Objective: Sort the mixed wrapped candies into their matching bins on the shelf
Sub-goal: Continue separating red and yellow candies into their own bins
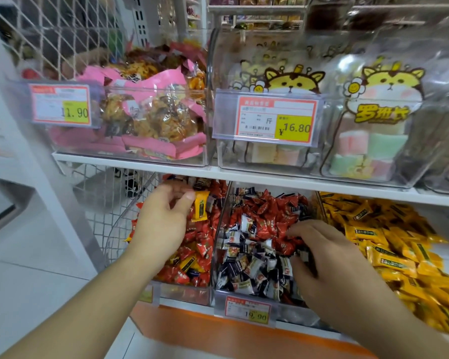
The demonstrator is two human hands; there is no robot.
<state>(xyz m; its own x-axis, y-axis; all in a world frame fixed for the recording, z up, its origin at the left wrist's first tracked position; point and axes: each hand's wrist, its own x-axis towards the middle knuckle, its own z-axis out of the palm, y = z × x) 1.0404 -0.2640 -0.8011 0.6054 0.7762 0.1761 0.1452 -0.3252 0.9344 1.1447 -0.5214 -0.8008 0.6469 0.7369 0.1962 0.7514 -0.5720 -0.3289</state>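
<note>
Clear glossy plastic bins (219,229); shiny crinkled film on candies (265,221); white painted wire mesh (62,35); smooth white shelf (140,165); paper price tags (276,119).

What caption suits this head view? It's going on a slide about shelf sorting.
Left hand pinches a yellow candy over the red-candy bin; right hand digs into the mixed middle bin.

Left hand (161,218) pinches a yellow candy (200,207) over the left bin (184,294) of red candies — right hand (324,257) digs into the middle bin (218,239), mixed red and dark-and-white wrappers.
</note>
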